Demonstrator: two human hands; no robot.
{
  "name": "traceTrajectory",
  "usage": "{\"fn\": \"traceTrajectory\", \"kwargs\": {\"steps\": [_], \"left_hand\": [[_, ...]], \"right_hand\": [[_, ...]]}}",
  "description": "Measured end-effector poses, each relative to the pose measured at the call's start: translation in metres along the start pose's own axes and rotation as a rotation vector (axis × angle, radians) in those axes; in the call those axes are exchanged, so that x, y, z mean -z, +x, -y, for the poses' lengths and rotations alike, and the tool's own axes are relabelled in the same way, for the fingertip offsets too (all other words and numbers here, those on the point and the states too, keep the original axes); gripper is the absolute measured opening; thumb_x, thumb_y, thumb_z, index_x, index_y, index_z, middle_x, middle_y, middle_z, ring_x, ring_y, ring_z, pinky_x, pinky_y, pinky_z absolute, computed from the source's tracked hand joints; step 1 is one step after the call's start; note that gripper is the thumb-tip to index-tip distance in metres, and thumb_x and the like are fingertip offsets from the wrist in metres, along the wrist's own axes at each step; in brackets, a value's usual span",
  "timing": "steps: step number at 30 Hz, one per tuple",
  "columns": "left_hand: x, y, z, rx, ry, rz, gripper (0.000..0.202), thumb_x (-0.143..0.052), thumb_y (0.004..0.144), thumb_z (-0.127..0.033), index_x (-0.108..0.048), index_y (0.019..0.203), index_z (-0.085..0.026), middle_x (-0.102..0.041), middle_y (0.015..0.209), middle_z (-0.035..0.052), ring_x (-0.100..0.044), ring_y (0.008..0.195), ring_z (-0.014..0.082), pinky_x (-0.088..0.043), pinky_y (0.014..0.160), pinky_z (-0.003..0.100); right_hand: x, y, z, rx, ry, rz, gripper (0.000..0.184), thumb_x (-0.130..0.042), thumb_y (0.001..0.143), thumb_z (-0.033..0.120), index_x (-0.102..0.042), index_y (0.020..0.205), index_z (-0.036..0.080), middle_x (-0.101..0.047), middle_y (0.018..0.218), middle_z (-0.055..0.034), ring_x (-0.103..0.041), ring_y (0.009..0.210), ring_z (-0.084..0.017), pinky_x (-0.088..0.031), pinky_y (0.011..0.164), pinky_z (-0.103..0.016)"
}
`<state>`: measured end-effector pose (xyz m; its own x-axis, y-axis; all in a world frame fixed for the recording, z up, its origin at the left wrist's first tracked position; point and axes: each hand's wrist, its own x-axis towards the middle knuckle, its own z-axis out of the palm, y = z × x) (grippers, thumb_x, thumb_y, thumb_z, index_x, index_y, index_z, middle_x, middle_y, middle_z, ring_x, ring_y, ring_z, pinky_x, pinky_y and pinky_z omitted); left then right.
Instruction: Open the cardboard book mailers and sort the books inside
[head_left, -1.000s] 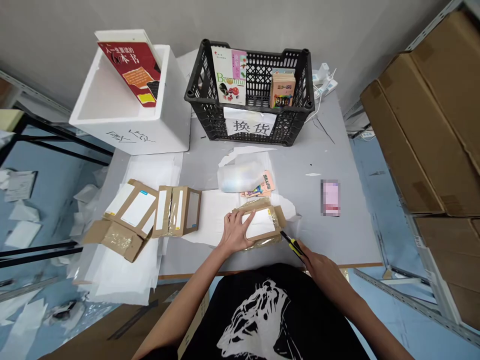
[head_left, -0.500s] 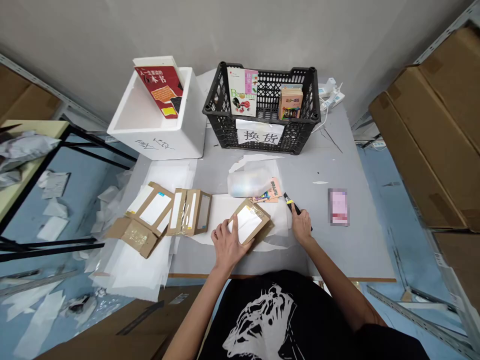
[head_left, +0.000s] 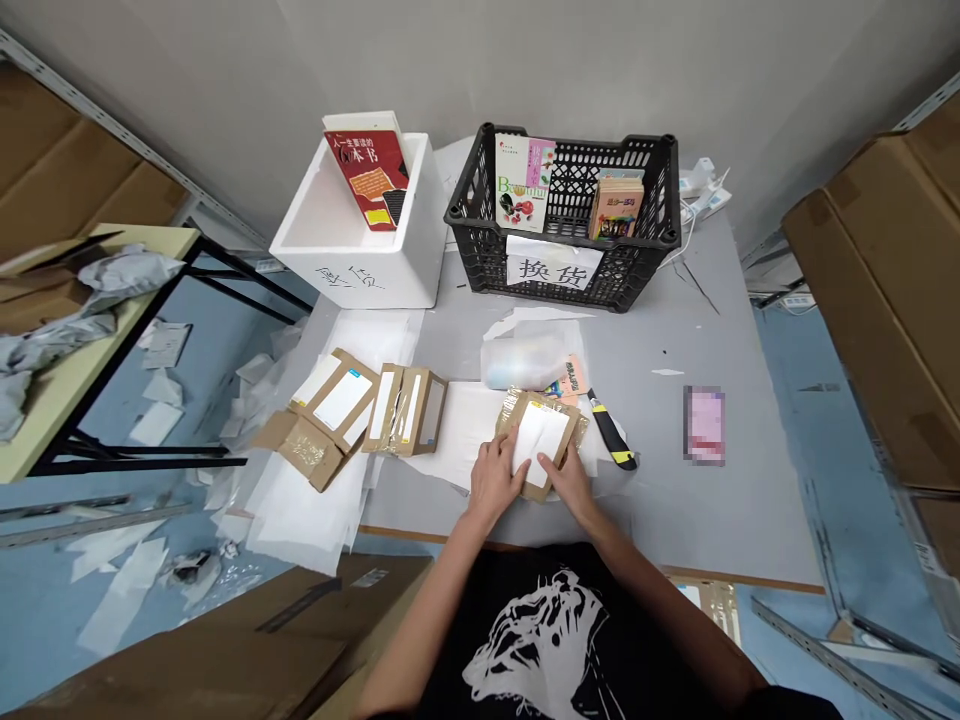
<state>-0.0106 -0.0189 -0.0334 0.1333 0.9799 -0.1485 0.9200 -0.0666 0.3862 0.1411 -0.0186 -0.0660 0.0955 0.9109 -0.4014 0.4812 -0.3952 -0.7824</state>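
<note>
A small brown cardboard parcel [head_left: 541, 438] with a white label lies on white wrapping paper near the table's front edge. My left hand [head_left: 494, 477] grips its left side with fingers curled over the edge. My right hand [head_left: 571, 475] holds its near right corner the same way. A black and yellow utility knife [head_left: 613, 431] lies loose on the table just right of the parcel, apart from both hands.
Opened cardboard packages [head_left: 360, 412] lie to the left on white sheets. A plastic-wrapped bundle [head_left: 523, 364] sits behind the parcel. At the back stand a white foam box [head_left: 360, 262] holding a red book and a black crate [head_left: 570, 262] with books. Cardboard boxes [head_left: 885, 270] stack on the right.
My right hand has put the knife down on the table and moved left onto the parcel. The parcel has been turned and both hands now hold it.
</note>
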Motion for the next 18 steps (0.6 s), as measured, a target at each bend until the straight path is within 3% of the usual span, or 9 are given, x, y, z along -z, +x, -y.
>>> {"fn": "traceTrajectory", "kwargs": {"steps": [6, 10, 18], "left_hand": [[-0.006, 0.017, -0.009, 0.094, 0.01, 0.074, 0.067, -0.041, 0.088, -0.046, -0.019, 0.146, -0.021, -0.055, 0.117, 0.0117, -0.049, 0.106, 0.0273, -0.046, 0.08, 0.035], [-0.001, 0.025, -0.019, 0.099, 0.018, 0.123, 0.072, -0.044, 0.086, -0.045, -0.015, 0.146, -0.02, -0.053, 0.12, 0.0143, -0.053, 0.106, 0.0294, -0.047, 0.075, 0.035], [0.001, 0.041, -0.045, 0.109, 0.112, 0.222, 0.077, -0.048, 0.08, -0.028, -0.013, 0.143, -0.003, -0.049, 0.124, 0.0257, -0.063, 0.092, 0.0304, -0.048, 0.072, 0.037]], "right_hand": [[0.004, 0.015, 0.003, -0.158, -0.023, 0.028, 0.059, -0.053, 0.08, 0.037, -0.036, 0.132, 0.018, -0.064, 0.118, -0.0107, -0.062, 0.103, -0.024, -0.048, 0.085, -0.037], [0.007, 0.02, -0.001, -0.183, -0.046, 0.053, 0.056, -0.052, 0.079, 0.037, -0.039, 0.128, 0.016, -0.062, 0.119, -0.0119, -0.06, 0.108, -0.025, -0.048, 0.086, -0.037], [0.01, 0.026, -0.008, -0.165, -0.064, 0.076, 0.05, -0.051, 0.078, 0.034, -0.042, 0.124, 0.017, -0.063, 0.115, -0.0131, -0.061, 0.106, -0.029, -0.047, 0.086, -0.042]]}}
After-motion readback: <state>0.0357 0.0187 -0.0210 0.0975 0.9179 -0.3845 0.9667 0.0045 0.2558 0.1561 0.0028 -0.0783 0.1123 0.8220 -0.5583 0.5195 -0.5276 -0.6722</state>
